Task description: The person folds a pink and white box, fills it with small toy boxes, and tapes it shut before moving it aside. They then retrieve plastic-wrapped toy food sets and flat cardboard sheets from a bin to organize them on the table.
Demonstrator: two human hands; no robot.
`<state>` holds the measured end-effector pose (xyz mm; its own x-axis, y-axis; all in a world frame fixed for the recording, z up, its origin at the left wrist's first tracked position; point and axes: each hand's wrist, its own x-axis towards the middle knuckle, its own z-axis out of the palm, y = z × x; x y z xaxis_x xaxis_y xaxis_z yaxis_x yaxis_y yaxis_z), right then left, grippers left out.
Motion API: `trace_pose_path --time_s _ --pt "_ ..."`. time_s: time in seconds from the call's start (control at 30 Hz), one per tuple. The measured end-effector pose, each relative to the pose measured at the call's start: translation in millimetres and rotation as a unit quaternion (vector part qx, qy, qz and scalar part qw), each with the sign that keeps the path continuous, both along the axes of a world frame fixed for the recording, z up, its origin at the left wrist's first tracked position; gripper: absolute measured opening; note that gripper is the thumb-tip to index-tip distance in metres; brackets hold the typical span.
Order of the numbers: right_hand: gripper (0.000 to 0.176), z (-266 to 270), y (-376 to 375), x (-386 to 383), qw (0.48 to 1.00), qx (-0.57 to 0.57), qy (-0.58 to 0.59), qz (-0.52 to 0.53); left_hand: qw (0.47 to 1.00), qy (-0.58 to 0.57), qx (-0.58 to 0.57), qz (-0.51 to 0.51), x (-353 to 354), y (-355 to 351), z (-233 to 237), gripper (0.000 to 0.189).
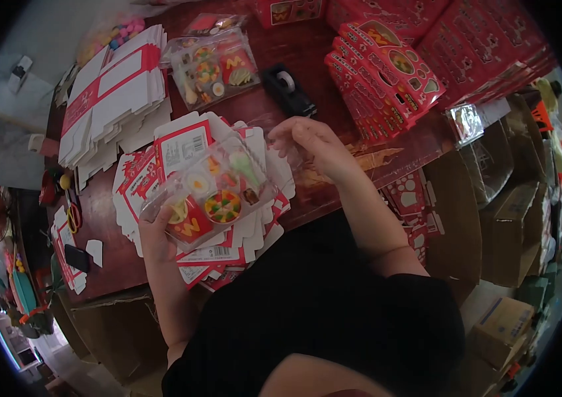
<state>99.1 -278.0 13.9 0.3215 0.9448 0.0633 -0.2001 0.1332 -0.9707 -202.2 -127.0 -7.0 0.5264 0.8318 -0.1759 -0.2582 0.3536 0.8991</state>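
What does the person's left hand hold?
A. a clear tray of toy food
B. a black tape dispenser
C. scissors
A: the left hand grips the clear tray of toy food at its edge, while the tape dispenser lies apart on the table.

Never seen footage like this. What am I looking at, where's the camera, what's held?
There is no machine: a person works with bare hands, filmed by one head-worn camera looking down. The left hand holds a clear toy-food tray above a pile of flat printed cartons on a dark red table. The right hand is at the tray's far corner; its grip is unclear. Further off lie a second tray, a black tape dispenser, white carton blanks and red card stacks.
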Motion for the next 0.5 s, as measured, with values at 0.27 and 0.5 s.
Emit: trace_pose_path --time_s 0.27,0.5 --pt "0.019 -17 14 -20 0.983 0.023 0.178 0.023 0.998 -0.045 -0.008 -0.054 3 -5 -2 0.052" --pt "0.034 -9 34 -57 0.877 -0.149 0.45 0.079 0.997 -0.045 -0.06 -0.023 30 -20 -8 0.048"
